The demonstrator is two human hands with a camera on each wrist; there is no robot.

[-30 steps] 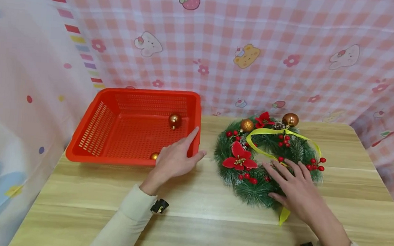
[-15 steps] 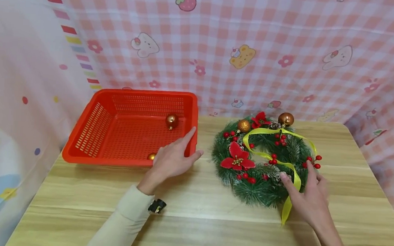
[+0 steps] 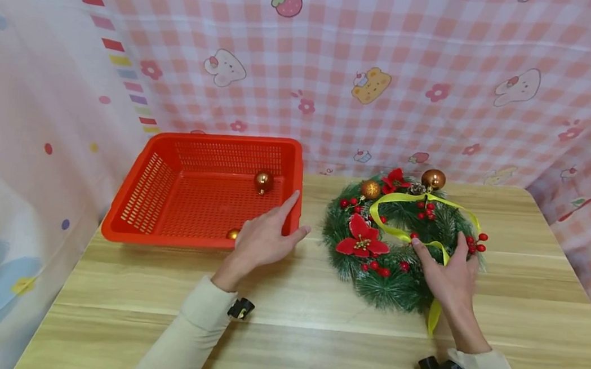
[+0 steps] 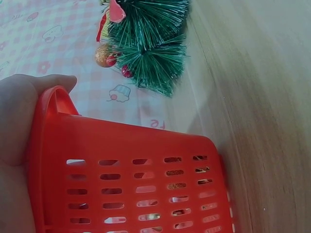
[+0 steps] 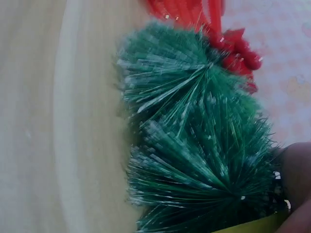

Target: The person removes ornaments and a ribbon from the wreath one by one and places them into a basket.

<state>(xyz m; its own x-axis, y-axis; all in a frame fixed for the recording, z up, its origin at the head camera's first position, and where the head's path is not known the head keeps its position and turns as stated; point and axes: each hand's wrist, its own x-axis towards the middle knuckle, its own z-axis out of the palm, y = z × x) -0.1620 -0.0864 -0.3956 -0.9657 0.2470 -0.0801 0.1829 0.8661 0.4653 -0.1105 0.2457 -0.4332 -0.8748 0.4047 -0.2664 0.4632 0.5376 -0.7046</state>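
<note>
A green Christmas wreath (image 3: 390,292) lies on the right half of the table, trimmed with a red poinsettia (image 3: 363,239), red berries, a copper bauble (image 3: 433,179) and a glittery one (image 3: 370,189). Loosely across it runs a yellow ribbon (image 3: 396,197). My right hand (image 3: 452,281) grips the wreath's front right part, thumb toward the centre hole and fingers toward the outer side; some fingertips are hidden in the greenery. My left hand (image 3: 264,239) rests on the red basket's (image 3: 170,240) front right corner, index finger and thumb straight, other fingers hidden.
Inside the basket lie a copper bauble (image 3: 263,181) and a gold one (image 3: 233,234), the latter partly hidden by the front rim and left hand. A pink checked cloth (image 3: 324,51) hangs behind the wooden table (image 3: 286,342).
My right hand went from above the wreath's front to its right side, then settled on the front right part. The ribbon's lower end shifted. The left hand stayed at the basket corner.
</note>
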